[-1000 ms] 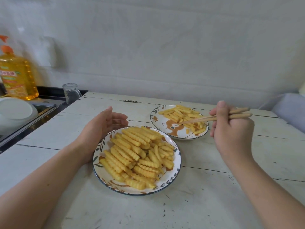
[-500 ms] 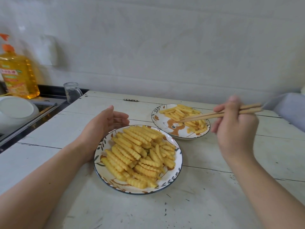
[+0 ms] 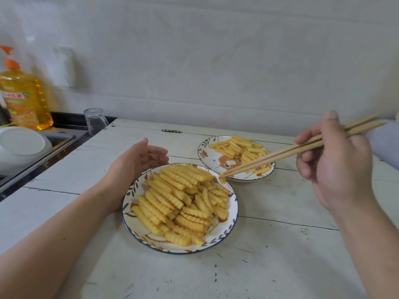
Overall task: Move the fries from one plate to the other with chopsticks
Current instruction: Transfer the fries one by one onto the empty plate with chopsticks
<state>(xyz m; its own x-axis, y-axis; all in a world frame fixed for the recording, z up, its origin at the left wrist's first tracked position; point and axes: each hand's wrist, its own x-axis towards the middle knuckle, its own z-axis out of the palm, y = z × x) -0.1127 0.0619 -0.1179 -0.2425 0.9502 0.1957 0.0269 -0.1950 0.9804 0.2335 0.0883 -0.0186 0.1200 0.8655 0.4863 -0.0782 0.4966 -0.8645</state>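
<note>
A near plate (image 3: 234, 210) with a leaf pattern holds a large heap of crinkle fries (image 3: 179, 199). Behind it to the right a smaller far plate (image 3: 204, 151) holds fewer fries (image 3: 239, 148). My right hand (image 3: 332, 167) grips wooden chopsticks (image 3: 280, 155); their tips touch a fry (image 3: 222, 180) at the near plate's far right rim. My left hand (image 3: 135, 165) rests on the table against the near plate's left rim, fingers relaxed, holding nothing.
The white plank table (image 3: 280, 244) meets a sink counter on the left with a white bowl (image 3: 21, 145), a yellow oil bottle (image 3: 23, 100) and an upturned glass (image 3: 95, 120). A grey wall runs behind. A pale cushion (image 3: 386, 145) lies at far right.
My right hand has shifted right and tilted, swinging the chopstick tips from over the far plate down to the near plate's rim. My left hand has stayed in place.
</note>
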